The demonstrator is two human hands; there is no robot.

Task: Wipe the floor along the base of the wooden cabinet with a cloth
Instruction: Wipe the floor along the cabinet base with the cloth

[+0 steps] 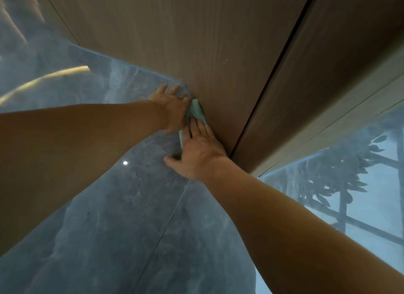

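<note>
Cloth (196,112) under flat, spread right hand (197,152), beside flat, spread left hand (172,106), against cabinet (218,53) base.

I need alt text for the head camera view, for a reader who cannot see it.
Two bare hands press a pale green cloth onto the glossy grey floor at the base of a wooden cabinet. The right hand lies flat on it; the left hand is beside it.

Leafy plant reflection (341,173) (window bars too)
</note>
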